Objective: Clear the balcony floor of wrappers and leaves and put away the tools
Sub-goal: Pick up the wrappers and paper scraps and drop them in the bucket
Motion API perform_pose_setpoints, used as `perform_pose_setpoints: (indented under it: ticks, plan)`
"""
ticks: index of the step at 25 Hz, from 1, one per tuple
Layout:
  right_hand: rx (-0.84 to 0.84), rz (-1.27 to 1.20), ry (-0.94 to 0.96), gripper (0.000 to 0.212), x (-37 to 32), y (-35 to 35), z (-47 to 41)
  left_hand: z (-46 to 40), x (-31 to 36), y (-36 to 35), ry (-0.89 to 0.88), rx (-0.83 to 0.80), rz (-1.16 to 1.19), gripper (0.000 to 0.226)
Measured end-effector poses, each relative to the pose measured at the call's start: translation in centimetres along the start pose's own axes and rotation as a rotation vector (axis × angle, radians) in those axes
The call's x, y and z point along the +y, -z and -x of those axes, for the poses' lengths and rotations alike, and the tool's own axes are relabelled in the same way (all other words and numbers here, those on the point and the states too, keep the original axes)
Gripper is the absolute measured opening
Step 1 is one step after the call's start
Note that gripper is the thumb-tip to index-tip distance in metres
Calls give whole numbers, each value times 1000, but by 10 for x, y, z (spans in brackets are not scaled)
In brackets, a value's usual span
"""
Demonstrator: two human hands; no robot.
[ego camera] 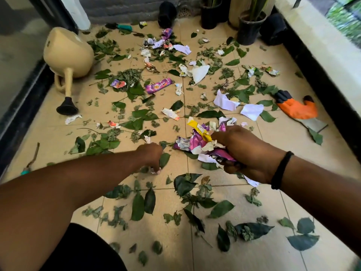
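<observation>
left hand [151, 156] reaching down pinching, right hand [242, 151] fisted

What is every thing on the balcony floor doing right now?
Watering can: tipped on its side.
Black pot: tipped over.
Orange glove: lying flat.
Purple wrapper: lying loose.
Right hand: gripping wrapper bunch.
Left hand: pinching a scrap.

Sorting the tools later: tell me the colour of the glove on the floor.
The glove is orange with black fingertips, seen in the head view, lying by the right-hand wall.

Beige tiled floor [244, 222], glass door [17, 45] left w/ dark frame, pale parapet [322, 42] right, daylight.
</observation>
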State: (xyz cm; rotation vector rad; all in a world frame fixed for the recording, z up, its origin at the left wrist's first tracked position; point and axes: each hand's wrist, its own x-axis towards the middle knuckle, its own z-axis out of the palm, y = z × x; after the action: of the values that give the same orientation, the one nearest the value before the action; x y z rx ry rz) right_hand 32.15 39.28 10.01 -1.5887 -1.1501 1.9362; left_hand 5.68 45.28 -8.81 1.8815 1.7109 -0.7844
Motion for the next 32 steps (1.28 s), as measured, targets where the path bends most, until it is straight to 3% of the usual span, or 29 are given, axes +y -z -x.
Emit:
perform_pose_setpoints:
  ticks: [7, 9, 11, 14, 16, 19, 23, 26, 29, 32]
  plan:
    - [22, -26, 17, 33, -7, 2, 6, -1, 13, 7, 86, -47, -133, 75]
    - [49, 47, 31, 28, -9, 1, 4, 0, 12, 15, 113, -70, -117, 72]
    - [93, 144, 36, 23, -6, -2, 3, 4, 10, 31, 152, -112, -43, 53]
    - [155, 107, -66, 22, 0, -11, 8, 16, 5, 68, 128, -119, 339, 17]
    - [245, 9, -116, 23, 2, -25, 18, 42, 10, 87, 81, 46, 741, 19]
    - [312, -186, -144, 29, 16, -64, 44, 89, 27, 73, 63, 203, 1049, 20]
    - [220, -227, -329, 37, 69, -123, 122, 180, 46, -26, 174, 234, 1305, 10]
    - [269, -290, -318, 35, 90, -136, 182, 279, 68, -80, 335, 309, 1475, 12]
    - [333, -363, -318, 35, 66, -139, 239, 385, 85, -74, 457, 419, 1611, 18]
    - [307, -464, -374, 30, -4, -149, 303, 494, 87, -3, 453, 454, 1667, 17]
